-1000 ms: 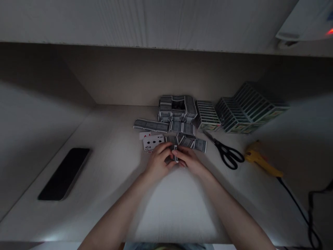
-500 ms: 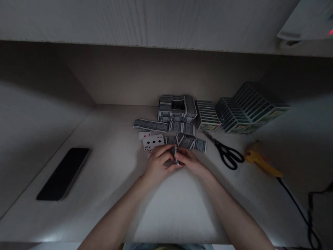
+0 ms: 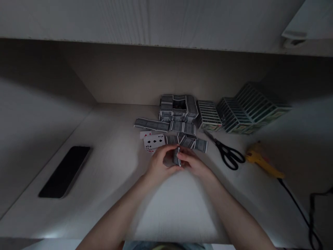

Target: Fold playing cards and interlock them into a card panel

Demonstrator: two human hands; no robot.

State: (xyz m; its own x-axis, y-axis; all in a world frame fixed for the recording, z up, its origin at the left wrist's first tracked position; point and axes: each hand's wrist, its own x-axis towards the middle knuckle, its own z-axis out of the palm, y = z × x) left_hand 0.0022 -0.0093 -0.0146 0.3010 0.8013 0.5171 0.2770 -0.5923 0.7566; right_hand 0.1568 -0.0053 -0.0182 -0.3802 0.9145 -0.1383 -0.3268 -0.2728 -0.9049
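Observation:
Between my two hands stands a small folded playing-card piece (image 3: 177, 158), grey-patterned with white edges, seen almost edge-on. My left hand (image 3: 160, 163) grips its ends between thumb and fingertips. From the other side, my right hand (image 3: 191, 161) presses on it, thumb against the near face; some right fingers are hidden. Just beyond lie loose playing cards, a three of spades (image 3: 154, 141) on top, beside several folded card pieces (image 3: 201, 145). Farther back are flat joined card strips (image 3: 151, 125) and a boxy card structure (image 3: 178, 106) with a square opening.
Black-handled scissors (image 3: 229, 156) lie right of my hands, near a yellow glue gun (image 3: 264, 165) with a black cable. Several slatted card blocks (image 3: 235, 116) stand at the back right. A dark phone (image 3: 65, 172) rests on the left. A shelf edge (image 3: 166, 47) overhangs above.
The left fingers have spread a little, baring more of the card piece's patterned face. It stays between both hands. The camera view has shifted slightly.

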